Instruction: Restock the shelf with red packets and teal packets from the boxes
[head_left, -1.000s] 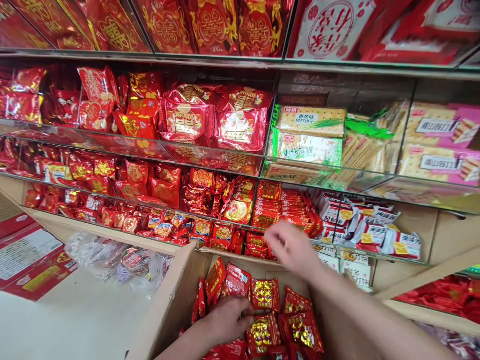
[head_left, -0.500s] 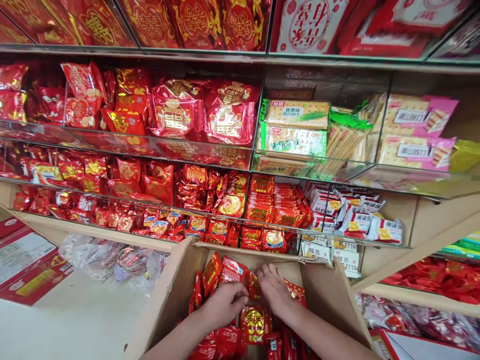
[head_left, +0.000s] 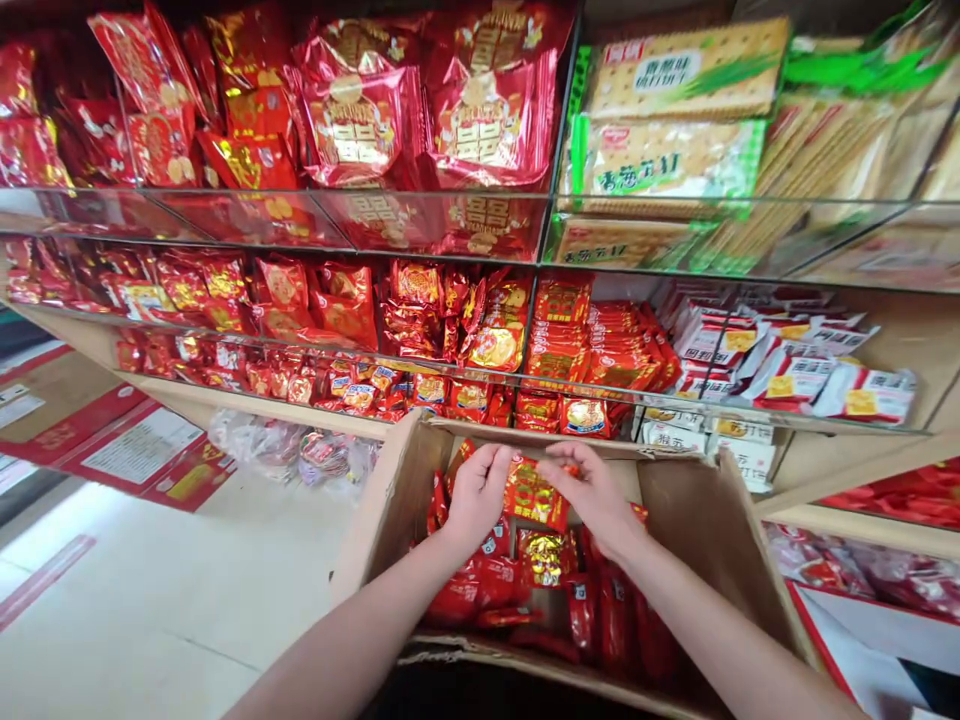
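Between my two hands, over the open cardboard box (head_left: pixel 720 560), is a red and gold snack packet (head_left: pixel 536 495). My left hand (head_left: pixel 484 490) pinches its left edge, fingers closed. At its right side my right hand (head_left: pixel 596 495) is closed too, with thumb and fingertips on the packet's edge. Below lies another gold-printed red packet (head_left: pixel 546 557) inside the box. Several more red packets (head_left: pixel 480 590) lie loosely around it, partly hidden by my forearms.
Behind the box rise shelves of red packets (head_left: pixel 637 345), green-edged crackers (head_left: pixel 671 160) and white-and-red packets (head_left: pixel 862 390). Clear plastic bags (head_left: pixel 259 445) lie at the shelf's foot on the left. Red cartons (head_left: pixel 142 450) stand on the pale floor (head_left: pixel 187 590).
My hands have risen from inside the box with a red packet between them. The view has tipped downward and moved closer, so the top shelf is out of sight.
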